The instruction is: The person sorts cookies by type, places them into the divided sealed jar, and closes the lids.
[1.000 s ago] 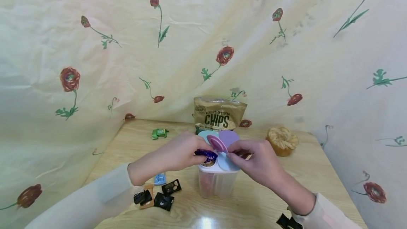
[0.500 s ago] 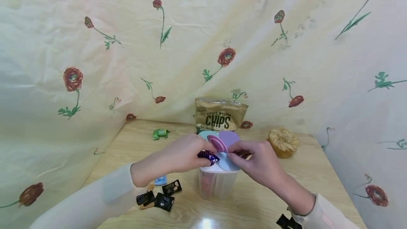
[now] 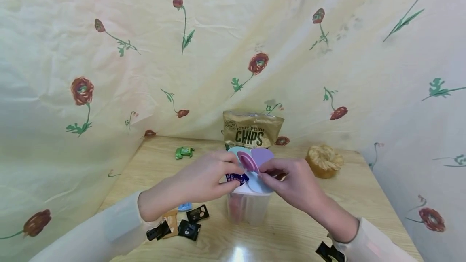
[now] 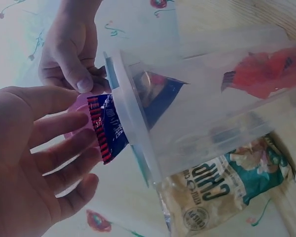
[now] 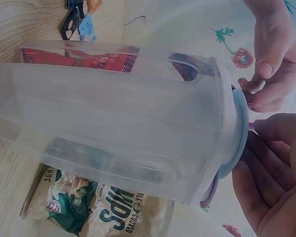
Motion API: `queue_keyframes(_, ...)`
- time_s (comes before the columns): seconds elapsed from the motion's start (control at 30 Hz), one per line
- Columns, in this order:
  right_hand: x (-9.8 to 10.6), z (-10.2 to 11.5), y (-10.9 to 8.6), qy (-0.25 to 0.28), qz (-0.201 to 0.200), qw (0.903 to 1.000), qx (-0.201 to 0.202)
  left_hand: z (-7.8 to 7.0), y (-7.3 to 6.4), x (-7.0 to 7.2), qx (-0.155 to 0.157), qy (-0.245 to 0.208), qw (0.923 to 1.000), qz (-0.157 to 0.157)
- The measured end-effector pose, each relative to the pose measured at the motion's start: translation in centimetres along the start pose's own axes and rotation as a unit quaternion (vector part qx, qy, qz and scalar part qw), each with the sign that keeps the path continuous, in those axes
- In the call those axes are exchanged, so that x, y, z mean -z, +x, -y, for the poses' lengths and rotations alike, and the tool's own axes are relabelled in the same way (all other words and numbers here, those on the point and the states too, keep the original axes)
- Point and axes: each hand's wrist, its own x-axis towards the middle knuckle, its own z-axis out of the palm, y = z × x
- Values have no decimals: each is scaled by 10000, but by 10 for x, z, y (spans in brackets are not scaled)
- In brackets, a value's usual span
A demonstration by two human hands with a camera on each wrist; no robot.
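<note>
Here, the left hand [image 3: 207, 177], fingers extended, touches a blue snack packet [image 4: 111, 123]; the right hand [image 3: 296, 179] pinches a pink canister lid [image 3: 247, 161].

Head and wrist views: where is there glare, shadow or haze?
Head view: glare on the near tabletop; left wrist view: dimmer, the left hand shaded, the cloth brighter at upper left; right wrist view: dimmer, red wrapper hazy through the container.
</note>
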Motion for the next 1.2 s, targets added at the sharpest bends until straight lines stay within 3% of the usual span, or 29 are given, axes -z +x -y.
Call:
queue_keyframes(0.3, 0, 2, 1, -74, -3, 9999, -86, 7, 4, -1, -288, 113, 9994, 180)
queue_keyframes(0.57, -1, 1, 2, -34, -108, 9999, 39, 10, 26, -3, -503, 248, 9971, 514)
queue_keyframes(0.7, -1, 0, 1, -9, -106, 9999, 29, 9, 33, -6, -280, 173, 9968, 726)
queue_keyframes(0.83, -2, -1, 0, 30, -116, 9999, -6, 6, 38, -14, -45, 401, 9942, 996)
queue_keyframes(0.97, -3, -2, -1, 70, -126, 9999, -20, 3, 40, -22, 47, 559, 9941, 925)
queue_keyframes(1.07, -3, -2, -1, 74, -121, 9999, 2, 3, 38, -21, 129, 294, 9961, 819)
queue_keyframes(1.2, -1, -3, 0, 34, -133, 9999, 43, 5, 32, -14, 247, -485, 9960, 702)
